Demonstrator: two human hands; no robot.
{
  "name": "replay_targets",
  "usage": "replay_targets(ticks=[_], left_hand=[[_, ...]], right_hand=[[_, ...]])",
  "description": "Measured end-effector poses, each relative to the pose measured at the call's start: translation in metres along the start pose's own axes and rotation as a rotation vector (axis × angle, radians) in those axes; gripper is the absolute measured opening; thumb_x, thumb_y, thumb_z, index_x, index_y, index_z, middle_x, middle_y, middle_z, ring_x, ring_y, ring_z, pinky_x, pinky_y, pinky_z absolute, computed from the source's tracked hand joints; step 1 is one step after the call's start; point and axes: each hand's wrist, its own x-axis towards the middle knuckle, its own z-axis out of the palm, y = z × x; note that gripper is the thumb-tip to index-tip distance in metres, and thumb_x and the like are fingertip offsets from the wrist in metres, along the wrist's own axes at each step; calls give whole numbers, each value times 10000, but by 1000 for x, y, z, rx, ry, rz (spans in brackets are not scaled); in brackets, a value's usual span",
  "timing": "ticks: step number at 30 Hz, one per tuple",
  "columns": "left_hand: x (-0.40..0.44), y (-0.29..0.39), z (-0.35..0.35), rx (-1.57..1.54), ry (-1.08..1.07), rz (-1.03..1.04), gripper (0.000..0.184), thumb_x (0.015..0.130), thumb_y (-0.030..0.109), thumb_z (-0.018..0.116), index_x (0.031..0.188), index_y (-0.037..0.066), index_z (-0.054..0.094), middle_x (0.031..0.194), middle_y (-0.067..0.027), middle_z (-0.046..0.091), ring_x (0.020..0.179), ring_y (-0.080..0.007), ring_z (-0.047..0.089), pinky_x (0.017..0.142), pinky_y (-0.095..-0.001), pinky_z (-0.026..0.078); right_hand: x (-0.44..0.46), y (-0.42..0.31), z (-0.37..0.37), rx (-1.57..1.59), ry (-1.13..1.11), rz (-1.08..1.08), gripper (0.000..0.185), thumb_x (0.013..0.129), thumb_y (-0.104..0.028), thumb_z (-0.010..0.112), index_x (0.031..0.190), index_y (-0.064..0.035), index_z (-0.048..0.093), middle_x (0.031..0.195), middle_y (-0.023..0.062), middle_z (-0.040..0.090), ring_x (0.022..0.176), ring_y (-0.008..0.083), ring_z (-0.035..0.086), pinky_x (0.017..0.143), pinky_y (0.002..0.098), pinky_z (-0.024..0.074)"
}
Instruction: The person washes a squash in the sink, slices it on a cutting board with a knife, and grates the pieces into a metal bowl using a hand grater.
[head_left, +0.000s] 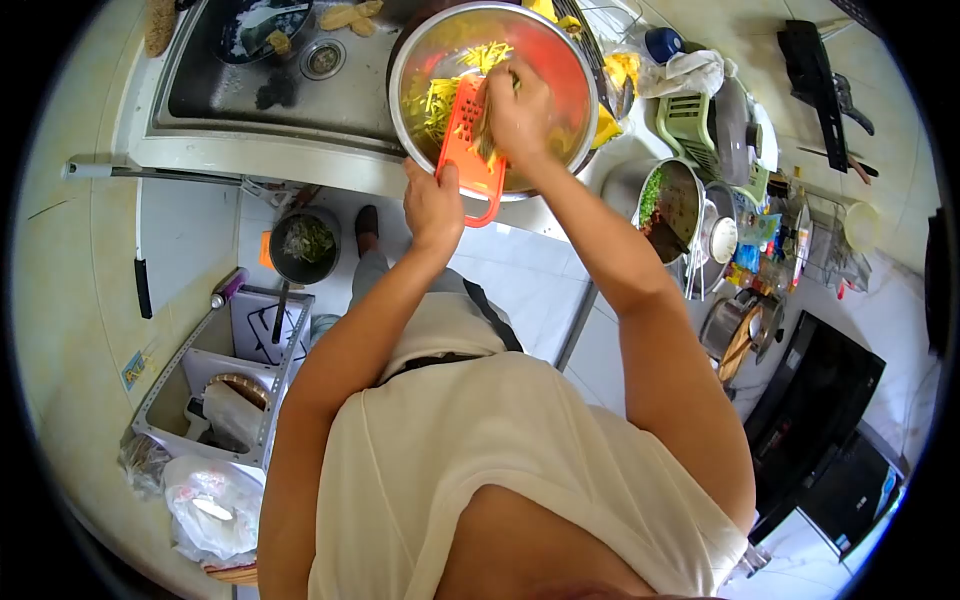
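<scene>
Just ahead of the person's torso, two bare forearms reach forward, elbows bent, over one wide, round, shiny steel bowl [572,85]. The left hand [434,205], the nearer one, grips one flat orange plastic grater [473,165] by its left edge, the thumb against it. The grater slants across the bowl's near rim, its looped handle pointing back toward the person and its perforated part over the inside. The right hand [517,112], wrist bent and fingers curled down, is clenched against the grater's face around one yellowish-brown piece [484,132], partly hidden by the fingers. Inside the bowl, thin yellow shreds [440,103] lie in two main clumps, too many to count singly.

Under the bowl runs a white desk [270,155]. To the right, one deep steel pot [690,185] holds chopped green bits and a reddish-brown mass. To the left, one steel sink [210,95] has one round drain [323,60] and, farther back, one dark round pan [297,28] with a whitish utensil in it. Low down, below the desk, one black frying pan [287,270] contains leafy green matter.
</scene>
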Motion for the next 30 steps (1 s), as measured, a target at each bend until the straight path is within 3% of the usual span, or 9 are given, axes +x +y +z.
replay_targets(ticks=[3,5,8,11,20,23,25,26,30], left_hand=[[0,5,-2,-42,-28,-28,574,880,327,500,1209,-134,406,1006,-357,605,958,-488,591,858,-514,444],[-5,6,-6,-41,-41,-40,582,880,328,497,1217,-137,402,1011,-359,603,960,-487,590,863,-512,442],[-1,-3,1,-18,1,-12,566,881,316,499,1221,-124,400,996,-351,608,951,-484,592,864,-513,441],[-3,3,-2,-100,-33,-4,571,881,305,506,1240,-123,390,1004,-348,609,960,-484,592,869,-510,441],[-4,2,-2,-21,-18,-46,618,879,312,507,1265,-149,363,1016,-348,609,973,-480,594,874,-500,447],[-3,0,0,-43,-19,-22,620,879,314,502,1265,-151,360,996,-347,614,952,-484,597,860,-506,450],[-5,-1,0,-59,-17,-18,618,881,314,497,1262,-151,359,981,-345,617,934,-488,599,847,-512,453],[-6,0,-1,-61,-12,-19,616,882,315,495,1260,-151,359,974,-344,618,926,-489,600,841,-516,453],[-5,5,-4,-8,-48,-50,615,881,316,495,1260,-149,357,959,-345,620,910,-495,600,827,-525,455]], right_hand=[[52,63,35,-116,133,-15,282,811,-250,547,850,-10,690,704,258,642,695,441,646,676,483,513],[66,73,44,-213,181,14,287,816,-262,548,853,-16,692,699,260,636,705,434,649,701,491,508],[44,52,25,-89,90,85,292,827,-267,541,854,-20,695,696,240,646,704,416,655,709,484,510],[-17,-5,-6,37,-55,19,283,828,-250,533,811,-21,698,676,202,659,657,379,657,705,467,514],[63,72,41,-66,147,19,276,833,-229,535,794,-4,691,596,165,642,607,282,663,643,378,514],[21,31,7,90,-56,130,301,844,-239,527,791,10,687,586,145,643,600,246,652,648,372,514],[-14,-4,-7,21,-66,-91,307,852,-238,523,791,16,685,582,127,643,585,210,635,640,365,512],[-21,-6,-4,168,-96,9,287,845,-222,532,802,18,685,596,149,646,580,249,643,645,383,513],[39,50,32,61,69,31,286,831,-222,519,802,12,682,617,186,643,610,340,651,677,443,509]])
